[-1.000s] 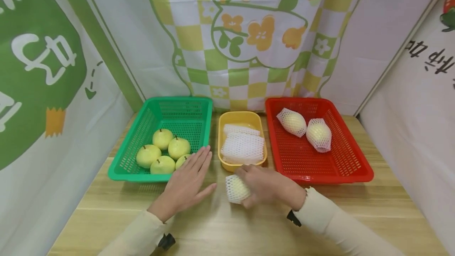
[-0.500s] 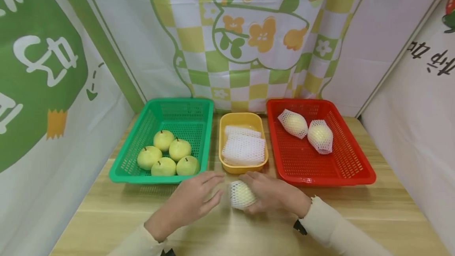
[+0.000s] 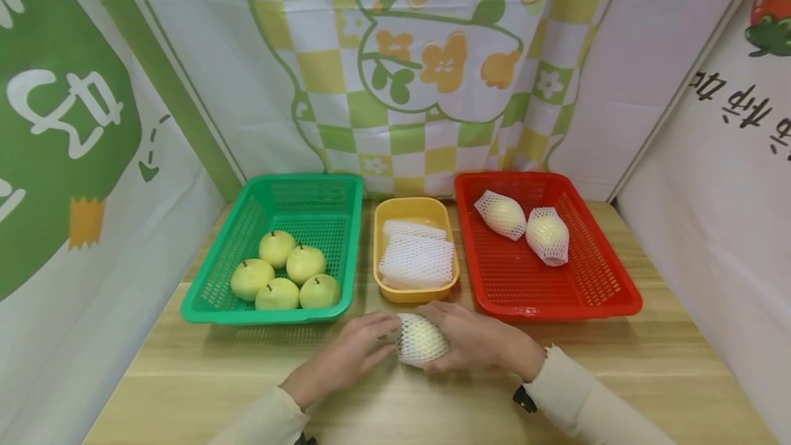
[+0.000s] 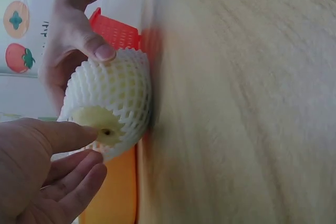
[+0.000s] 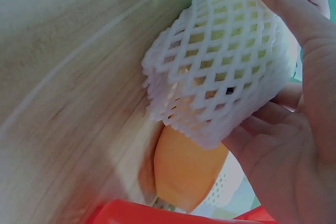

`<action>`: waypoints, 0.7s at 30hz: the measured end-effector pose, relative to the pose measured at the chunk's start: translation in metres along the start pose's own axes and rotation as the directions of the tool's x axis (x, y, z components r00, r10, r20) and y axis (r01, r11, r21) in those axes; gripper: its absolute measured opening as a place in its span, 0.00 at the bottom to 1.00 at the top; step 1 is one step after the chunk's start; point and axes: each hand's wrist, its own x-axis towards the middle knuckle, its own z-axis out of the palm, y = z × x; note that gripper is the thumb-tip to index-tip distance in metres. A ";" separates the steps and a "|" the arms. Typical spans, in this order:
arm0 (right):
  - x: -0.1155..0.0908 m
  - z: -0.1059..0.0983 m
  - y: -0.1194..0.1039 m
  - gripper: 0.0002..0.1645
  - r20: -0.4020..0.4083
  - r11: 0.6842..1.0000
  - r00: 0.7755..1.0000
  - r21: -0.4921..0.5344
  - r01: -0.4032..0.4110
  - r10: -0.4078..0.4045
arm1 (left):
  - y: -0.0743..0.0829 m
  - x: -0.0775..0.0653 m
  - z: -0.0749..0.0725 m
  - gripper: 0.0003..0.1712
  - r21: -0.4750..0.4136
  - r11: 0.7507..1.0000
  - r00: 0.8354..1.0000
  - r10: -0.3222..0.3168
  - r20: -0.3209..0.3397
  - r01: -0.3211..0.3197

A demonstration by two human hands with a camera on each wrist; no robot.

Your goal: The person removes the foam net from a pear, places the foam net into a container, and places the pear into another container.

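Observation:
A pale yellow-green pear in a white foam net (image 3: 423, 340) is close over the table in front of the yellow tub. My right hand (image 3: 472, 338) grips it from the right, thumb on the near side and fingers on the far side. My left hand (image 3: 355, 349) is at its left end. In the left wrist view, the left thumb and fingers (image 4: 79, 182) pinch at the net's open rim, where the bare pear end (image 4: 100, 121) shows. The right wrist view shows the net's other end (image 5: 178, 93) extending past the fruit.
On the left, a green basket (image 3: 355, 239) holds several bare pears (image 3: 305, 264). The yellow tub (image 3: 377, 253) in the middle contains white foam nets (image 3: 417, 263). A red basket (image 3: 513, 280) at right holds two netted pears (image 3: 547, 235). Fabric walls enclose the wooden table (image 3: 204, 376).
My left hand has come from over the green basket's front edge down and right to the netted pear's left end. The right hand keeps its grip on the pear near the same spot.

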 end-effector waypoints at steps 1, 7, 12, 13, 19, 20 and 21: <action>0.000 0.001 0.001 0.52 -0.002 1.000 1.000 0.003 0.007 -0.007 | 0.000 0.000 0.002 0.27 -0.010 1.000 1.000 -0.012 0.005 0.012; -0.001 0.003 0.001 0.56 -0.009 0.999 1.000 0.041 0.010 -0.010 | 0.005 0.004 0.010 0.39 -0.062 0.992 0.992 -0.103 0.079 0.108; -0.001 0.004 -0.001 0.56 -0.006 0.999 1.000 0.051 -0.011 0.012 | 0.007 0.011 0.018 0.44 -0.081 0.992 0.993 -0.090 0.082 0.097; -0.001 0.004 -0.002 0.56 -0.006 0.999 1.000 0.046 -0.008 0.008 | 0.006 0.012 0.020 0.44 -0.085 0.993 0.994 -0.078 0.073 0.084; 0.000 0.004 -0.003 0.53 -0.013 1.000 1.000 0.009 0.026 -0.026 | 0.003 0.013 0.025 0.37 -0.135 0.990 0.999 -0.038 0.004 0.038; 0.000 0.004 -0.003 0.53 -0.010 1.000 1.000 0.014 0.025 -0.024 | 0.003 0.013 0.024 0.35 -0.144 0.989 0.999 -0.045 0.006 0.045; 0.000 0.004 -0.003 0.53 -0.008 0.999 1.000 0.020 0.025 -0.025 | 0.003 0.013 0.022 0.35 -0.144 0.988 0.998 -0.054 0.009 0.055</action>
